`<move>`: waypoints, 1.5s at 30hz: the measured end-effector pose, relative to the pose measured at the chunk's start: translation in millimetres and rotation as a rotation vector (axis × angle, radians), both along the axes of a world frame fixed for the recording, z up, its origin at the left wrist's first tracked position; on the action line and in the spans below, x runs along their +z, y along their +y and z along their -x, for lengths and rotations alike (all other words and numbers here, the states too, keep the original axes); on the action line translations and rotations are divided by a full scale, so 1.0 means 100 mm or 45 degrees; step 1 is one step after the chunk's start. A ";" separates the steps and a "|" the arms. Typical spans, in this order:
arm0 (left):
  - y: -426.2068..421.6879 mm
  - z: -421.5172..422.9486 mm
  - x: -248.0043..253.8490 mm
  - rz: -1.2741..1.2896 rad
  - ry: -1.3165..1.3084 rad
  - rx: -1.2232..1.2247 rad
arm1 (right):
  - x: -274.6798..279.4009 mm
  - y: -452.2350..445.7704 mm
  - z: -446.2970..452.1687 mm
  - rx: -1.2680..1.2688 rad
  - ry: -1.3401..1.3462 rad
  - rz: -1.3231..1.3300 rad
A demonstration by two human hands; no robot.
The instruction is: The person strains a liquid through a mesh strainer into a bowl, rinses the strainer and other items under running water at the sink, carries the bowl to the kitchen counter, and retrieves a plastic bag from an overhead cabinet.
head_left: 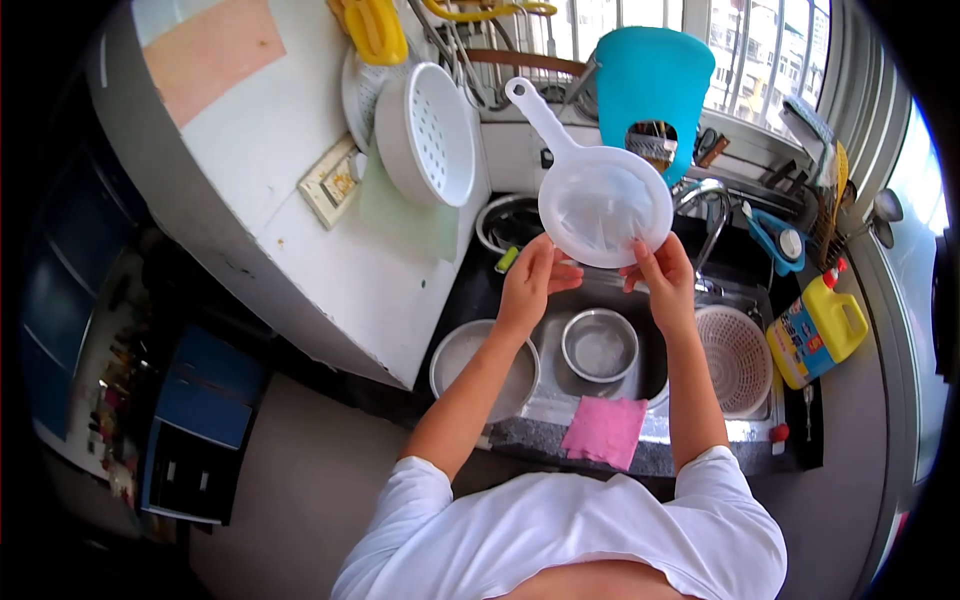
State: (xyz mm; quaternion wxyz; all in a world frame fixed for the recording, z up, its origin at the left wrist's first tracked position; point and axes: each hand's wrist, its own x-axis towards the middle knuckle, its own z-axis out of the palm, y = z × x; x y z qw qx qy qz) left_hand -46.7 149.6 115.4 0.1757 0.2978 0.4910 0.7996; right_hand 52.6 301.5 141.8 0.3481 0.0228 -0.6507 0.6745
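A white plastic strainer [606, 207] with a handle is held up over the sink, its handle pointing up and to the left. The fingers of my right hand [660, 277] pinch its lower right rim. At its lower left edge is my left hand [532, 285], fingers bent and close to the rim; whether they grip it I cannot tell. Below the strainer, a round metal bowl [600, 345] sits in the metal sink [655, 362]. A pink cloth [605, 432] lies over the sink's front edge.
A large round pan [485, 372] stands left of the sink. To the right are a beige colander [733, 362], a yellow bottle [818, 325] and the faucet [712, 225]. A white perforated basket [425, 135] hangs on the left wall, and a blue container [652, 85] hangs near the window.
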 end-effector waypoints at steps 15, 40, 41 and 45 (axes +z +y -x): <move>-0.46 0.06 -0.74 0.202 -0.236 0.028 | 1.85 -0.53 0.58 0.017 0.637 -0.355; -0.46 -0.22 -0.65 0.274 -0.222 -0.102 | 3.62 -1.40 0.99 -0.921 1.173 -1.275; -0.45 -0.24 -0.64 0.274 -0.219 -0.119 | 3.59 -1.39 0.97 -0.918 1.140 -1.326; -0.37 -0.27 -0.71 0.316 -0.181 -0.135 | 3.48 -1.36 0.98 -1.022 1.288 -1.426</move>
